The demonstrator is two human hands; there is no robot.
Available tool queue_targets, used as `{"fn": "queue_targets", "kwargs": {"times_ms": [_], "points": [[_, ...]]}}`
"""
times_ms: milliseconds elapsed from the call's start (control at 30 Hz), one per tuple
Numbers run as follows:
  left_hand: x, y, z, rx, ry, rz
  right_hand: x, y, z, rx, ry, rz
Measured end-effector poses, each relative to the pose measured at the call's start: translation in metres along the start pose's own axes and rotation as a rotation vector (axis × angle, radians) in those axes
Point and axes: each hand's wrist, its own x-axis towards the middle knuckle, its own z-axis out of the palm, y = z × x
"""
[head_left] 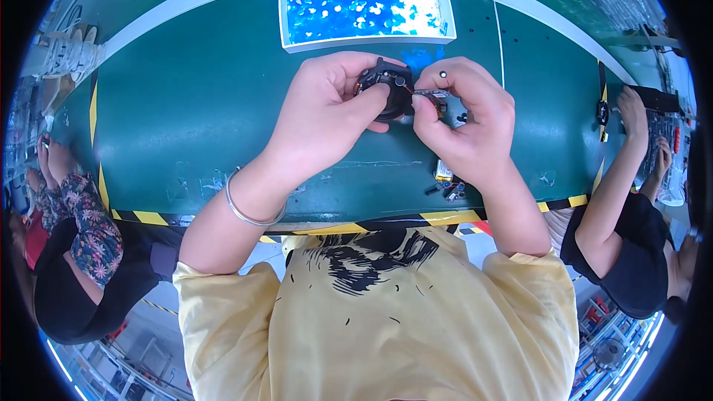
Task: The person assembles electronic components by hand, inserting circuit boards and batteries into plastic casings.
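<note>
My left hand holds a round black watch case with strap lugs, its thumb pressing on the inside. The case is tilted and its open side faces up. Close against the case's right edge, my right hand pinches a small circuit board between thumb and forefinger. Thin wires run between board and case, one of them red. Beneath my right hand lie a silver-and-yellow battery and several small dark wired parts. Fingers partly hide the inside of the case.
A white tray lined with blue, holding many small pale pieces, stands at the far side of the green table. Yellow-black tape marks the near edge. Co-workers sit at left and right.
</note>
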Motion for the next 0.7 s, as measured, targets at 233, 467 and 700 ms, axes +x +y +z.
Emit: {"fn": "queue_targets", "kwargs": {"times_ms": [233, 467, 700], "points": [[-0.002, 0.0037, -0.003, 0.04, -0.038, -0.016, -0.0008, 0.0041, 0.0011, 0.151, -0.006, 0.03], [-0.0024, 0.0023, -0.003, 0.089, -0.029, 0.034, 0.0022, -0.0023, 0.0028, -0.013, 0.0, -0.08], [-0.003, 0.0026, 0.0004, 0.019, 0.015, 0.039, 0.0016, -0.002, 0.0065, -0.086, 0.037, -0.14]]}}
